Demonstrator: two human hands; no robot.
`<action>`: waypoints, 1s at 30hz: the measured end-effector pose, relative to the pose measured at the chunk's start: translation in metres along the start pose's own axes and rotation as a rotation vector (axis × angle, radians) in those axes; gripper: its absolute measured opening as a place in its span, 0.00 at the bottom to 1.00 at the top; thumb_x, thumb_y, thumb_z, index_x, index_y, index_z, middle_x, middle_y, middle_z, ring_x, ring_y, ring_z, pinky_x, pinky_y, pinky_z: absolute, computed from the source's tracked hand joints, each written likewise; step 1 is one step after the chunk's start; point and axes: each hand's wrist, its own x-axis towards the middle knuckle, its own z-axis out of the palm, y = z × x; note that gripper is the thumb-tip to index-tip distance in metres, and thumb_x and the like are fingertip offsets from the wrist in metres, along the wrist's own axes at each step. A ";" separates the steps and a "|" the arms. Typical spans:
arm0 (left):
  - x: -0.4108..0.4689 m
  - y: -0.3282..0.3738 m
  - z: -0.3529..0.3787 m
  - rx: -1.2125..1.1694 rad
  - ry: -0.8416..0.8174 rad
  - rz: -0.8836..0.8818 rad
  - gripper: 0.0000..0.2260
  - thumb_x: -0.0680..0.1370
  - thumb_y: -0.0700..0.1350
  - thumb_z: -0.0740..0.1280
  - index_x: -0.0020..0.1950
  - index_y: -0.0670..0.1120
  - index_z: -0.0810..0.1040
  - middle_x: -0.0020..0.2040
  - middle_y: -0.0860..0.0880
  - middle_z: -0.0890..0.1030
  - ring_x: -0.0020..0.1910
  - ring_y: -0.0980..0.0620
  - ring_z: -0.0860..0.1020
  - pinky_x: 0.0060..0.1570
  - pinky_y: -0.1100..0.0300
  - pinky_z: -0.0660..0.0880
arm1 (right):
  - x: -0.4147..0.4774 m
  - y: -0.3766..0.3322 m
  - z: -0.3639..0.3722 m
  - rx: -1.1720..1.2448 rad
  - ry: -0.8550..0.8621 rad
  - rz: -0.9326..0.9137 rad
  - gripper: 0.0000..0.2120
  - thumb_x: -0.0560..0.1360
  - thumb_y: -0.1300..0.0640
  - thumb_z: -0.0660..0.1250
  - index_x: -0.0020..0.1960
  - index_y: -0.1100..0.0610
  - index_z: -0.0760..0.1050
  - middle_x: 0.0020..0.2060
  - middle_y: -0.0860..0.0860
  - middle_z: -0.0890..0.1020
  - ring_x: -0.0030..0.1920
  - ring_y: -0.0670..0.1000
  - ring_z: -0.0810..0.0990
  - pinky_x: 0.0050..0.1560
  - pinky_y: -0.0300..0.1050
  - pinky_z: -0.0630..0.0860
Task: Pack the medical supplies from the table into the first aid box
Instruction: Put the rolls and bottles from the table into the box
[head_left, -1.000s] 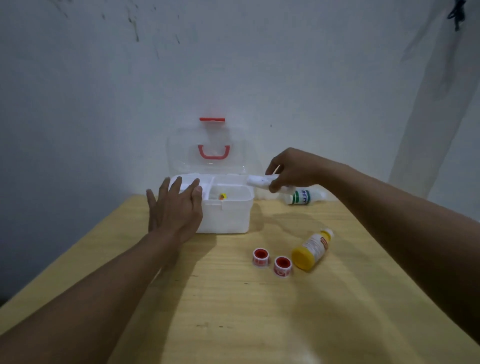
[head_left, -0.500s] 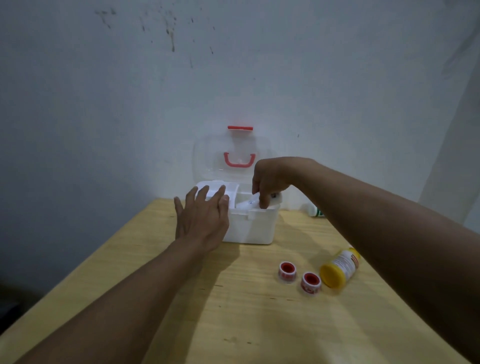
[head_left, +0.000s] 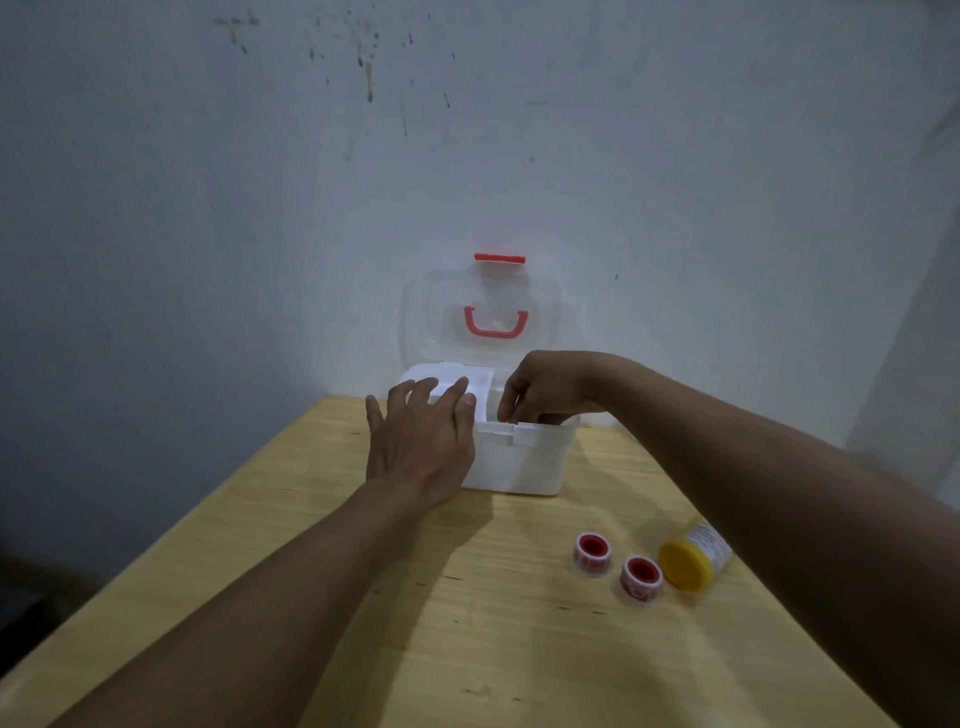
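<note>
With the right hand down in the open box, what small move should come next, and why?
Probably lift the right hand out of the box and reach for the nearer tape roll. Two rolls and a yellow-capped bottle lie unpacked on the table; the left hand steadies the box.

The table (head_left: 467, 649) is pale wood, matt, its grain showing. The first aid box (head_left: 524, 462) looks like smooth white plastic, its raised lid (head_left: 441, 322) clear with a red handle (head_left: 496, 325). The wall (head_left: 208, 182) is matt, scuffed paint.
</note>
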 end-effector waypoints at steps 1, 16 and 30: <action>-0.001 0.000 0.000 -0.002 0.001 0.000 0.23 0.82 0.57 0.45 0.75 0.58 0.65 0.75 0.50 0.67 0.76 0.48 0.57 0.74 0.38 0.47 | -0.001 0.000 0.001 0.013 0.001 -0.002 0.11 0.77 0.67 0.64 0.51 0.57 0.84 0.52 0.55 0.84 0.53 0.56 0.83 0.51 0.45 0.82; -0.002 0.019 -0.006 0.081 0.066 0.038 0.24 0.82 0.56 0.44 0.75 0.56 0.65 0.74 0.50 0.69 0.78 0.48 0.52 0.73 0.35 0.40 | -0.049 0.028 -0.036 0.244 0.261 -0.032 0.12 0.76 0.70 0.60 0.52 0.63 0.81 0.46 0.57 0.85 0.47 0.51 0.84 0.47 0.44 0.83; -0.011 0.017 0.018 0.229 0.189 0.187 0.23 0.82 0.59 0.46 0.71 0.58 0.72 0.72 0.47 0.72 0.72 0.44 0.67 0.72 0.36 0.49 | -0.046 0.159 -0.022 -0.348 0.406 0.272 0.17 0.77 0.58 0.64 0.64 0.63 0.74 0.61 0.59 0.78 0.57 0.58 0.79 0.56 0.50 0.77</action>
